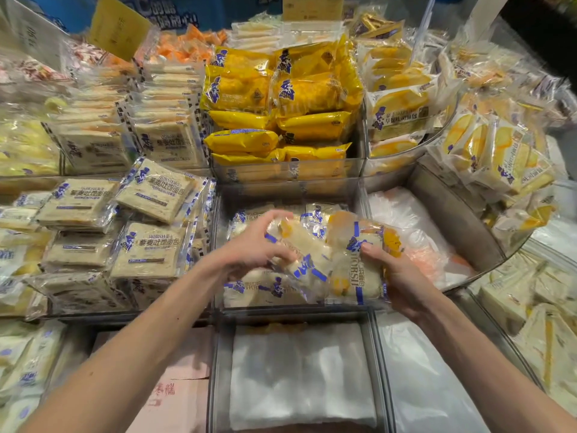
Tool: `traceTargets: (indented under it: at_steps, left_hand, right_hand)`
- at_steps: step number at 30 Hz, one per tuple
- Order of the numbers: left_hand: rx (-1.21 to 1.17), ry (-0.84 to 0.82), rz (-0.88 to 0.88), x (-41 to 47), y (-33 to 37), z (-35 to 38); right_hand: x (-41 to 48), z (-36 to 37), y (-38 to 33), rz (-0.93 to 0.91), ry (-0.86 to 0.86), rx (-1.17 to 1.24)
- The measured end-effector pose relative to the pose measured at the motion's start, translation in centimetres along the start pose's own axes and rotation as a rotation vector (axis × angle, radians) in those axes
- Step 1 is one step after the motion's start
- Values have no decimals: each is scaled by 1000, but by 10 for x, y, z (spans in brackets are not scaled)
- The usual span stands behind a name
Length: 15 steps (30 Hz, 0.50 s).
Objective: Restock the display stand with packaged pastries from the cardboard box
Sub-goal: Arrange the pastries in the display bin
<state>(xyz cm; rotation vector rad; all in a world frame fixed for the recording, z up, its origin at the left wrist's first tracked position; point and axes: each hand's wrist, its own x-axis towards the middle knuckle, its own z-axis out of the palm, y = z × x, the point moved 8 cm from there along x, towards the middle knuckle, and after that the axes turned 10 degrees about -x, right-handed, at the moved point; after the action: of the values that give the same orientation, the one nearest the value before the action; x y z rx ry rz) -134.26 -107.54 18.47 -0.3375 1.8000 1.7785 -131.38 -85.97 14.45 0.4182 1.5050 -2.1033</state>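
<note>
Here, left of centre, flat clear-wrapped toast packs (153,195) read "HORSH", while mid-frame the left hand (249,245) and right hand (402,276) curl their fingers around crinkly, blue-striped pastry packets (315,264), likewise marked "HORSH", above a clear-walled bin (265,311).

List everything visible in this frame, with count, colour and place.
held pastry packets: several, clear with blue print, over the middle bin
yellow packets: many, yellow, centre back
toast packets: many, pale with blue print, left side
cake packets: many, clear over yellow cake, right side
orange packets: many, orange, far back
signs: two, yellow, back edge
plastic sheet: one, white, near centre
left grip: one, bare hand, curled on the held packets' left side
right grip: one, bare hand, holding their right end
</note>
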Motion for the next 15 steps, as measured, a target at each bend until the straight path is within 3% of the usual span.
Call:
traceTargets:
  at_steps: [5,10,15]
  left_hand:
    - [648,128,278,14,79,-21]
    - [1229,64,315,53,95,11]
    - [1411,-103,321,95,74,33]
  right_hand:
    - [1,-4,-14,-82,56,-104]
    - [3,-10,-20,-108,84,-93]
    - [1,-17,-24,-113,96,-111]
